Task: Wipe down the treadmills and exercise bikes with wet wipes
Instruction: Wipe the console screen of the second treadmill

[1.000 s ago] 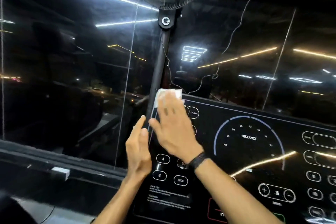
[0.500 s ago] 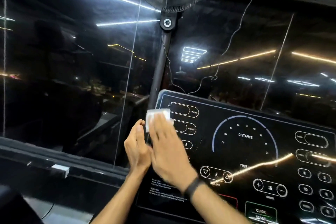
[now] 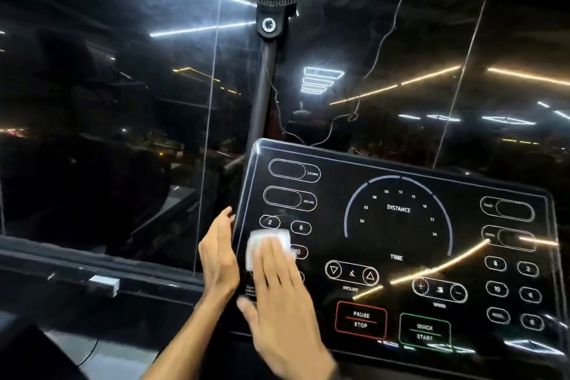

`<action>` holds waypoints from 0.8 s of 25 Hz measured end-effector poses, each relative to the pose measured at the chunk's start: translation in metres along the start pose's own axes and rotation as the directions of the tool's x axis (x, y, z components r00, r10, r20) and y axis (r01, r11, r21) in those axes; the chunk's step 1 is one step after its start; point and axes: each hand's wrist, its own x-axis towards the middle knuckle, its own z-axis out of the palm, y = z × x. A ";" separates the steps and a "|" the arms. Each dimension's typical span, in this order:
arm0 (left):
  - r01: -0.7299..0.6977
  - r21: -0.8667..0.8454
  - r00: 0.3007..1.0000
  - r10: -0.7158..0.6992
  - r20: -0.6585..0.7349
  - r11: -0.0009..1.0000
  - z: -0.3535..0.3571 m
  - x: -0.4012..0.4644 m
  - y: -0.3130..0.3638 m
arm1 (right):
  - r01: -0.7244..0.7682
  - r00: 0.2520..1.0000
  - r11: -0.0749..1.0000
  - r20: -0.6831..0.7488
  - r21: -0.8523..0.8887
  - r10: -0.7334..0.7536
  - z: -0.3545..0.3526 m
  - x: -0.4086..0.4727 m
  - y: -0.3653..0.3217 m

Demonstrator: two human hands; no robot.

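**Wiping the console's left side**

My left hand (image 3: 219, 259) rested with straight fingers against the console's (image 3: 401, 355) left edge, holding nothing. Beside it, my right hand (image 3: 277, 296) pressed the wipe (image 3: 257, 244) flat over the number keys, fingers extended. I judged the console wipe mid-way; next I'd sweep right toward the dial (image 3: 398, 210), pressing lightly.

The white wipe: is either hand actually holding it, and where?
Neither grips it. The right hand presses the wipe flat under straight fingers.
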 end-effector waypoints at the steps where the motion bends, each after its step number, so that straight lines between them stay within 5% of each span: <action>1: 0.008 -0.017 1.000 -0.008 -0.003 1.000 -0.001 0.000 -0.003 | -0.072 0.997 0.997 0.000 0.001 0.072 0.001 -0.032 0.002; 3: -0.019 -0.013 1.000 0.019 -0.009 1.000 -0.001 0.001 -0.001 | -0.276 0.956 0.961 -0.103 0.005 0.275 0.003 -0.034 0.034; 6: -0.035 0.058 0.999 0.035 0.005 0.998 -0.001 0.002 -0.002 | -0.544 0.836 0.836 -0.041 0.068 0.547 -0.021 0.047 0.075; 9: -0.009 0.012 0.998 0.008 0.061 1.000 -0.002 0.000 -0.003 | -0.204 0.979 0.978 -0.018 0.051 0.205 -0.017 0.067 0.038; 11: 0.030 -0.013 0.988 -0.027 0.150 0.999 -0.007 -0.007 -0.002 | -0.006 0.999 1.000 0.041 -0.003 0.006 0.004 0.006 0.001; 15: 0.088 0.020 0.969 -0.090 0.232 0.996 -0.016 -0.016 -0.012 | -0.213 0.976 0.977 -0.037 0.007 0.213 0.009 -0.061 0.027; 18: 0.107 0.116 0.963 -0.132 0.236 0.987 -0.017 -0.016 -0.020 | -0.529 0.847 0.843 -0.001 0.100 0.532 -0.021 0.043 0.080; 20: 0.102 0.151 0.966 -0.134 0.220 0.983 -0.018 -0.016 -0.024 | -0.467 0.881 0.880 -0.041 0.089 0.472 -0.034 0.105 0.088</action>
